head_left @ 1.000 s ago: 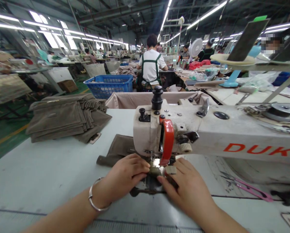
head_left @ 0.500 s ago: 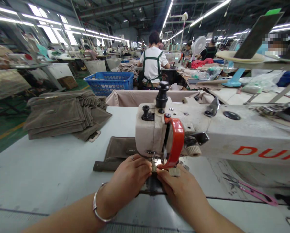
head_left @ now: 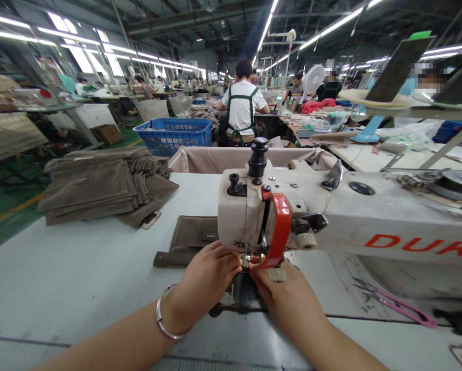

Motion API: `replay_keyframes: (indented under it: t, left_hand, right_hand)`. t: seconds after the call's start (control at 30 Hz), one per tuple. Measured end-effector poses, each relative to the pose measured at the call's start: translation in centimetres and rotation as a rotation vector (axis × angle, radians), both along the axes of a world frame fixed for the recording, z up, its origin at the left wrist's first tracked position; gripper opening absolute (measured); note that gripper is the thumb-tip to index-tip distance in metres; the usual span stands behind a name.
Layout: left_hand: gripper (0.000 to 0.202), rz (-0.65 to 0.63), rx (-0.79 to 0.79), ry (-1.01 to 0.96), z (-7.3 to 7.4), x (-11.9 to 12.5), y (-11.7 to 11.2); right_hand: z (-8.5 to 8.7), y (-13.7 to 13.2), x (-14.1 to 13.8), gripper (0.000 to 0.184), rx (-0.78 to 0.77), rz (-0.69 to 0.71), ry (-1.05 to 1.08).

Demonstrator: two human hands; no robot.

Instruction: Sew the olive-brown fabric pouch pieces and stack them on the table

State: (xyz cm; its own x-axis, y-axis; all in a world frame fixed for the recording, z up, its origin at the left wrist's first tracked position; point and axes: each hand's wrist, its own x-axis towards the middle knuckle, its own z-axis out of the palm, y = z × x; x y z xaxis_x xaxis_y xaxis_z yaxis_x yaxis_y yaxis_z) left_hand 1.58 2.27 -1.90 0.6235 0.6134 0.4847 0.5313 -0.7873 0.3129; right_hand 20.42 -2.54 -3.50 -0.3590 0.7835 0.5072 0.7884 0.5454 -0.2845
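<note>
1. While the brown fabric piece (head_left: pixel 194 229) lies flat at ten o'clock from the presser foot (head_left: pixel 245 256), the left hand (head_left: pixel 210 273) partly covers it.
2. Its fingers are bunched together, the right hand's (head_left: pixel 293 299) loosely curled, both fingertips beside the foot; whether they pinch or press, I cannot tell.
3. Pink scissors (head_left: pixel 407 310): between three and four.
4. Fabric stack (head_left: pixel 95 188): ten, farther out.
</note>
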Motion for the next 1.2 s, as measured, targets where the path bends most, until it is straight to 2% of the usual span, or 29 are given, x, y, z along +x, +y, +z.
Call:
replay_keyframes:
  t: [0.4, 0.87, 1.2]
  left_hand:
    - [0.017, 0.019, 0.035, -0.001, 0.3, 0.3, 0.0]
    - [0.009, 0.057, -0.045, 0.01, -0.4, 0.0, 0.2]
    - [0.011, 0.053, -0.113, -0.032, -0.8, -0.2, -0.3]
  right_hand:
    - [0.1, 0.1, -0.1, 0.019, 0.021, -0.028, -0.04]
    - [0.1, 0.2, -0.2, 0.017, 0.017, -0.038, -0.017]
    - [-0.4, -0.3, -0.4, 0.017, -0.001, -0.04, 0.018]
